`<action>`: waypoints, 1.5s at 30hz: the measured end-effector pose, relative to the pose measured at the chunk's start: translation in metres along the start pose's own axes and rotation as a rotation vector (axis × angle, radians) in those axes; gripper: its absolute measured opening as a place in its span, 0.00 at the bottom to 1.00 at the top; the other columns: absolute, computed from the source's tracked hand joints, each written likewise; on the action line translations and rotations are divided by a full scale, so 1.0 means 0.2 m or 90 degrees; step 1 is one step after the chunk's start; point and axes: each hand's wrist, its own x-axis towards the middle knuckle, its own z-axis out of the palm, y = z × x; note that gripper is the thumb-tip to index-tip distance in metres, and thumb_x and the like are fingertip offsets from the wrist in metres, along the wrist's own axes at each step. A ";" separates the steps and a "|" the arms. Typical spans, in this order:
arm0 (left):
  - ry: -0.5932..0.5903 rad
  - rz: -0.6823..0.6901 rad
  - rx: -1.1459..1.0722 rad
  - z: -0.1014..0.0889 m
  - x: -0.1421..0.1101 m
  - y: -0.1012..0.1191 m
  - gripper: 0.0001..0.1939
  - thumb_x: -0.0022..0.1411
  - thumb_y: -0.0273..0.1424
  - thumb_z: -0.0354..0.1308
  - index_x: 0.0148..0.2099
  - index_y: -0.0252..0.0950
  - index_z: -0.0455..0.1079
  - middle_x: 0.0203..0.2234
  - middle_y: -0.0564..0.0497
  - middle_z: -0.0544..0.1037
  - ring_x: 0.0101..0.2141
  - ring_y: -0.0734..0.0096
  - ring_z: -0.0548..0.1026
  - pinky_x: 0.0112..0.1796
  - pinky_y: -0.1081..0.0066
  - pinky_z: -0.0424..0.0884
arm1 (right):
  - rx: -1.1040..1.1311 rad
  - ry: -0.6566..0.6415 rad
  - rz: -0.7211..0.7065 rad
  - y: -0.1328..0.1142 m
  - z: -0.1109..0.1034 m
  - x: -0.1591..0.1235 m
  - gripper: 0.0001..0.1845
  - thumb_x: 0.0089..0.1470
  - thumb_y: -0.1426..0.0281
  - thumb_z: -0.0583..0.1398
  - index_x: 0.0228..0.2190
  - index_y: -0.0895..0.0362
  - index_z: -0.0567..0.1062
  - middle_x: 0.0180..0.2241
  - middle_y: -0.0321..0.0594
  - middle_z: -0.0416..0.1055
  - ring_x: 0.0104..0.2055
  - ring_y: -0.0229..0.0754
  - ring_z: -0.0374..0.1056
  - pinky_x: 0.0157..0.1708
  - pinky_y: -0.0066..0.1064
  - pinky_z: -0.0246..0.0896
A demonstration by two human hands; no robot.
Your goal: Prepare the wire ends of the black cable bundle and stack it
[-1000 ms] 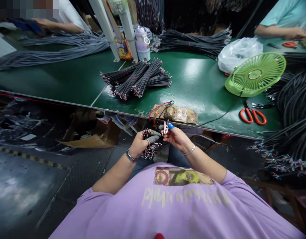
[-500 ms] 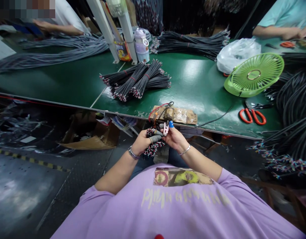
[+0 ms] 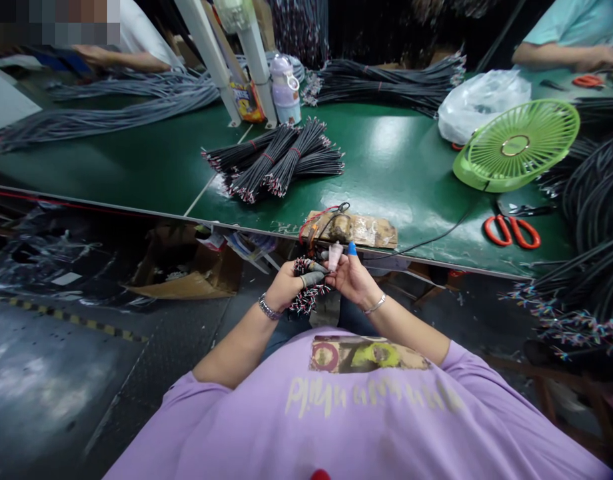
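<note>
My left hand (image 3: 285,287), with grey coverings on its fingers, is closed around a bundle of short black cables (image 3: 306,305) with red, white and black wire ends. The ends stick out above and below the fingers. Close against it, my right hand (image 3: 355,279) has curled fingers and a blue cover (image 3: 352,249) on the raised thumb. A small pale pink thing (image 3: 335,255) shows at the right fingers, blurred; whether it is a tool or a finger wrap I cannot make out. Both hands are just off the table's front edge, above my lap.
On the green table (image 3: 386,143) lie tied black cable bundles (image 3: 281,160), a cardboard-backed fixture (image 3: 364,230), red-handled scissors (image 3: 511,231) and a green fan (image 3: 519,147). A bottle (image 3: 285,90) and plastic bag (image 3: 481,103) stand farther back. Long cables (image 3: 599,227) hang at right. Two co-workers sit opposite.
The right thumb has moved slightly right, away from the pale pink thing, which now looks blurred and turned. The left hand keeps its hold on the cables. The view has shifted a little.
</note>
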 end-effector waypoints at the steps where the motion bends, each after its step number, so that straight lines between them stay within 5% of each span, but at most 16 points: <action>1: 0.003 -0.002 0.004 0.00 -0.01 -0.01 0.12 0.45 0.33 0.68 0.32 0.31 0.76 0.26 0.49 0.78 0.28 0.72 0.73 0.33 0.72 0.69 | 0.011 -0.006 0.006 0.00 -0.01 -0.01 0.30 0.54 0.44 0.48 0.29 0.57 0.72 0.25 0.36 0.72 0.22 0.32 0.64 0.24 0.25 0.63; 10: 0.006 -0.018 0.098 -0.02 -0.04 -0.07 0.17 0.48 0.40 0.65 0.24 0.31 0.69 0.17 0.55 0.69 0.21 0.78 0.64 0.25 0.75 0.61 | 0.010 -0.040 0.107 0.04 -0.05 -0.15 0.19 0.59 0.56 0.52 0.31 0.58 0.72 0.29 0.41 0.76 0.23 0.33 0.66 0.24 0.25 0.65; 17: -0.074 -0.006 0.117 -0.02 -0.02 -0.11 0.13 0.47 0.32 0.65 0.35 0.30 0.72 0.25 0.52 0.73 0.26 0.75 0.68 0.31 0.73 0.66 | -0.240 -0.069 -0.046 0.06 -0.02 -0.17 0.14 0.41 0.66 0.68 0.30 0.59 0.73 0.24 0.35 0.73 0.21 0.31 0.62 0.20 0.22 0.56; 21: -0.109 0.003 0.122 0.01 -0.02 -0.12 0.21 0.43 0.25 0.65 0.43 0.30 0.71 0.33 0.48 0.76 0.33 0.70 0.71 0.37 0.70 0.67 | -0.330 -0.068 -0.113 0.05 0.05 -0.16 0.16 0.36 0.67 0.70 0.30 0.57 0.75 0.24 0.32 0.71 0.24 0.33 0.64 0.22 0.23 0.57; 26: -0.050 -0.009 0.091 0.02 -0.04 -0.12 0.17 0.43 0.27 0.67 0.37 0.31 0.68 0.26 0.54 0.71 0.27 0.76 0.68 0.32 0.74 0.65 | -0.347 -0.001 -0.171 0.07 0.02 -0.15 0.13 0.37 0.65 0.69 0.25 0.57 0.73 0.21 0.31 0.68 0.22 0.33 0.60 0.22 0.25 0.55; 31: -0.003 -0.007 0.103 0.03 -0.06 -0.11 0.15 0.43 0.33 0.69 0.29 0.32 0.67 0.22 0.55 0.70 0.24 0.78 0.65 0.29 0.74 0.64 | -0.326 0.056 -0.158 0.09 -0.03 -0.15 0.15 0.36 0.63 0.69 0.23 0.58 0.72 0.19 0.31 0.67 0.19 0.31 0.58 0.20 0.24 0.52; 45: -0.006 -0.005 0.110 0.02 -0.09 -0.08 0.15 0.47 0.37 0.66 0.28 0.30 0.70 0.21 0.54 0.71 0.24 0.78 0.65 0.28 0.75 0.63 | -0.181 -0.060 -0.008 0.06 -0.09 -0.14 0.20 0.38 0.58 0.69 0.28 0.59 0.72 0.23 0.35 0.74 0.19 0.31 0.67 0.24 0.26 0.66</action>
